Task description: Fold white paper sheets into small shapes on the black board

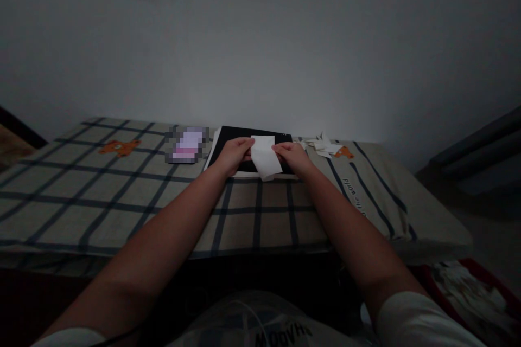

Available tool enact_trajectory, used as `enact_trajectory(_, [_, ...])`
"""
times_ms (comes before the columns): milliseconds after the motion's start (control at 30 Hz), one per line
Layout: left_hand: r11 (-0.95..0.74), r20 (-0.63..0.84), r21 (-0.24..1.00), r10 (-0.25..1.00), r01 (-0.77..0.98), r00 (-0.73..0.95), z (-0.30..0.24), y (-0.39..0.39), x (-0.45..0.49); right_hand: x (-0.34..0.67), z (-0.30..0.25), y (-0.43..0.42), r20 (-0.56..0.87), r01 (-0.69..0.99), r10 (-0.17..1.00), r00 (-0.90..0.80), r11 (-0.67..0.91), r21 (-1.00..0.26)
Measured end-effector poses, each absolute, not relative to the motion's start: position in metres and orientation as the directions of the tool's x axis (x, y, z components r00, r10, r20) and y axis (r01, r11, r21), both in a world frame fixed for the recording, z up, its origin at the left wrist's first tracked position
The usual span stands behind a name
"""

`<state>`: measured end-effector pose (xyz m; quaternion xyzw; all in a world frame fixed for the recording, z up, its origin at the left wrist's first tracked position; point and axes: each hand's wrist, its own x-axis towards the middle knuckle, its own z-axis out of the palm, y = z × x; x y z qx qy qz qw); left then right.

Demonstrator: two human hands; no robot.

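A small white sheet of paper (265, 157) is held up between my two hands, its lower end curling toward me. My left hand (236, 155) pinches its left edge between thumb and fingers. At the right edge, my right hand (293, 156) grips it the same way. Behind and beneath the hands lies a flat black sheet or folder (232, 134), with white paper showing along its left and front edges. To the right of it sits a small heap of white paper pieces (323, 145), some of them folded or pointed.
A checked cloth (122, 200) with orange bear prints covers the table. Left of the black folder lies a phone-like object (188, 143), blurred by pixels. A plain wall (260, 49) rises directly behind the table. Something red and white (472, 293) is at the lower right.
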<state>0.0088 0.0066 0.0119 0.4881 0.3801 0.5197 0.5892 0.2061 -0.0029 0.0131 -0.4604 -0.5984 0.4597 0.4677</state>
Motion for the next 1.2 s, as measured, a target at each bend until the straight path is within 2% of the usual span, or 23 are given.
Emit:
enact_trajectory(200, [-0.065,0.083,0.977,0.993,-0.205,0.08,0.013,0.005,0.0116,0.2036,0.0141,-0.0046,0.141,0.107,0.981,-0.136,0.156,-0.982])
enact_trajectory(467, [-0.052,0.083,0.973,0.988,-0.226,0.13,0.0152,0.0057,0.0069,0.2053,0.0141,-0.0064,0.129,0.134,0.978,-0.166,0.152,-0.979])
enact_trajectory(733, [-0.104,0.112,0.979,0.993,-0.173,0.04,0.0134,0.0071,0.0093,0.2048,0.0134,-0.0052,0.121,0.135,0.98,-0.159,0.143,-0.98])
enact_trajectory(900, [0.015,0.031,0.975,0.979,-0.221,0.2,0.0128,0.0095,0.0064,0.2055,0.0157,-0.0034,0.131,0.141,0.989,-0.07,0.14,-0.98])
enact_trajectory(1033, [0.113,-0.051,0.977,0.947,-0.18,0.316,0.0138,0.0069,0.0071,0.2079,0.0149,-0.0003,0.17,0.118,0.985,0.015,0.167,-0.979])
enact_trajectory(1200, [0.142,-0.091,0.978,0.948,-0.15,0.304,0.0163,0.0024,0.0096,0.2085,0.0124,0.0012,0.203,0.096,0.979,0.031,0.199,-0.975])
